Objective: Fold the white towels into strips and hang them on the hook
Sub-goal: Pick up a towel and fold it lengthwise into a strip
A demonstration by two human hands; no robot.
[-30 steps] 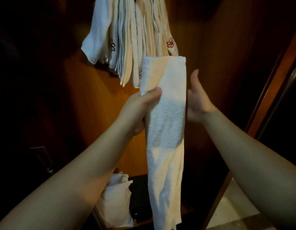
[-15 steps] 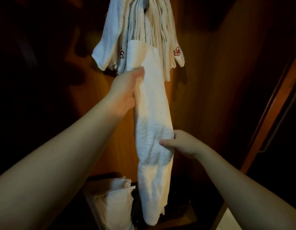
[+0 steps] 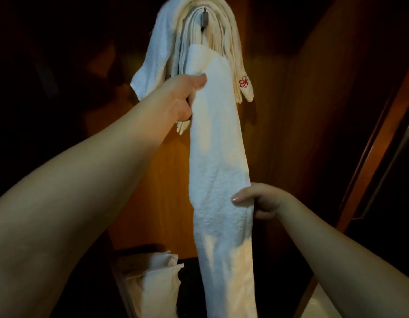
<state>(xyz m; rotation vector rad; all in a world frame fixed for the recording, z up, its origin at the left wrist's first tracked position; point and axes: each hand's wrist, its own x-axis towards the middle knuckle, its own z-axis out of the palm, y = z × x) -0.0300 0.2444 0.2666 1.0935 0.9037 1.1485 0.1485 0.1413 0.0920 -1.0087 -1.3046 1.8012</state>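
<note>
Now the folded towel strip point(image 3: 218, 161) hangs upright directly below the hook point(image 3: 204, 18), its upper end raised against the hanging towels point(image 3: 173, 49) already draped over that hook, but not yet over it. The left hand point(image 3: 182, 97) grips the strip near its top, thumb across the front face and fingers hidden behind the cloth. The right hand point(image 3: 258, 200), well below the hook, pinches the strip's right edge at mid-length between thumb and fingers. The lower end of the strip trails down past a stack of white folded linen point(image 3: 157, 283) far beneath the hook, lower left.

Risks, as judged: the hook is nearly buried under layered towels and shows only a small metal part, so a new strip laid on top may find little purchase and slide off. Lifting the strip against the pile could also drag a neighbouring towel loose. The pinch at the edge may let the fold open and the strip lose its shape.

Markings: a red embroidered emblem point(image 3: 243, 83), a looping floral or monogram figure, sits on the towel end below and right of the hook; no letters can be read.
</note>
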